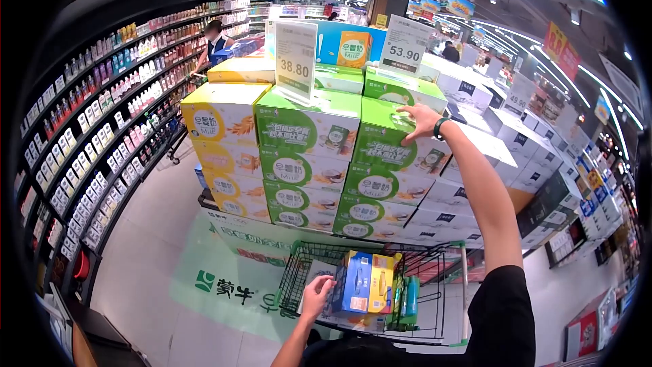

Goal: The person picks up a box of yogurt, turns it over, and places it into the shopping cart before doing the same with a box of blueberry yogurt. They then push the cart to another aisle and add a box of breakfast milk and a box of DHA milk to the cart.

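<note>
Cartons of milk drink rise in a stacked display (305,183) ahead of us, green ones in the middle and yellow cartons (221,122) on the left. Our right hand (421,122) reaches up to the top green carton (387,137) of the right-hand green column and lies flat on its upper edge. Its grip is wide, fingers spread, closed on nothing. A dark wristband (441,127) sits at that wrist. Our left hand (316,297) is low, at the near rim of the shopping cart (292,278). It is just beside a blue box (356,282) that stands in the basket with a yellow box (382,284) touching it. We cannot tell whether this grip clasps anything. A price sign (295,58) reading 38.80 and a second sign (405,44) reading 53.90 top the stack. Bottle shelves (102,129) line the left wall, where another person (216,41) stands.
</note>
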The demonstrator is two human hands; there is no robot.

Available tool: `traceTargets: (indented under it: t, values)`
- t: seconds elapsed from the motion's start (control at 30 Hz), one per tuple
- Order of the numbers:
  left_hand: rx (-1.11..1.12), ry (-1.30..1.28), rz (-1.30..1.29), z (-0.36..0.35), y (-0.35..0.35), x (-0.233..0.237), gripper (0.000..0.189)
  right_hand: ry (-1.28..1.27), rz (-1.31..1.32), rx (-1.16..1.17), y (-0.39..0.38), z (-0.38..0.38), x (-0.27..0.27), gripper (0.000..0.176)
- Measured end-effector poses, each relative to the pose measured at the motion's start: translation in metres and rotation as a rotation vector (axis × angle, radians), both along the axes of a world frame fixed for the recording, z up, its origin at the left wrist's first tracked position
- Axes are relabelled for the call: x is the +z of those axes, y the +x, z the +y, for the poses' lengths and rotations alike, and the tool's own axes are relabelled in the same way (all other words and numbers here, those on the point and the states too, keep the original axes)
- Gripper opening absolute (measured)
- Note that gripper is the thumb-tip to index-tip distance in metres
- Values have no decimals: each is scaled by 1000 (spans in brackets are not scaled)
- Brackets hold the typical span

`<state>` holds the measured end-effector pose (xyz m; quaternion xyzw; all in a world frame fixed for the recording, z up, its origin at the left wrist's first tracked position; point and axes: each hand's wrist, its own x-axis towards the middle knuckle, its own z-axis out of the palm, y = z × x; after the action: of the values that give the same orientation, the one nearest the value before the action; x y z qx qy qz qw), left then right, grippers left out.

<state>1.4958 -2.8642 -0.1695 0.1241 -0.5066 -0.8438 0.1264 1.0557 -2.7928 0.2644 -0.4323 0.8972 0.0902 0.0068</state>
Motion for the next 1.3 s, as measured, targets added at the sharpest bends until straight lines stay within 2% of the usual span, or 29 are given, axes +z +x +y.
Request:
traceTargets:
  t: [0.13, 0.17, 0.4, 0.6, 0.63, 0.67, 0.7, 0.73, 0.8, 0.87, 0.9, 1.03, 1.13, 1.17, 1.27, 1.3]
  values:
    - [29, 6, -38, 0, 14, 12, 25, 48, 70, -6, 4, -6, 3, 103]
    - [26, 1, -35, 1, 15, 18, 25, 17, 87, 9, 5, -6, 0, 93]
    - [39, -8, -19, 1, 16, 59, 25, -16, 46, -55, 41, -5, 10, 88]
    - [0, -57, 61, 3, -5, 79, 29, -78, 100, 40, 68, 11, 12, 83]
    - [-60, -41, 55, 2, -9, 86, 37, -69, 126, 100, 81, 14, 14, 81]
    - [-58, -36, 56, 3, -16, 87, 37, -57, 153, 161, 94, 17, 17, 78]
    - [-138, 212, 104, 5, -24, 86, 43, -80, 204, 262, 109, 24, 17, 76]
    - [-218, 461, 155, 8, -33, 86, 49, -30, 184, 255, 130, 25, 24, 75]
    - [-269, 569, 133, 14, -52, 93, 56, -100, 160, 394, 152, 33, 30, 72]
    - [-298, 998, 203, 22, -70, 108, 57, -82, 60, 430, 182, 35, 37, 71]
    - [-232, 1083, 140, 30, -82, 113, 58, -42, 3, 430, 191, 35, 35, 72]
    - [-193, 1201, 191, 53, -96, 116, 58, 135, -280, 400, 232, 31, 10, 77]
    - [-147, 1213, 219, 61, -68, 106, 58, 178, -386, 381, 229, 33, -39, 77]
    - [-132, 1214, 220, 61, -58, 103, 58, 210, -467, 282, 228, 30, -51, 77]
    - [-74, 1207, 207, 62, -26, 90, 58, 185, -637, 310, 217, 24, -99, 76]
    - [-58, 1204, 211, 62, -19, 87, 58, 260, -683, 263, 215, 20, -115, 74]
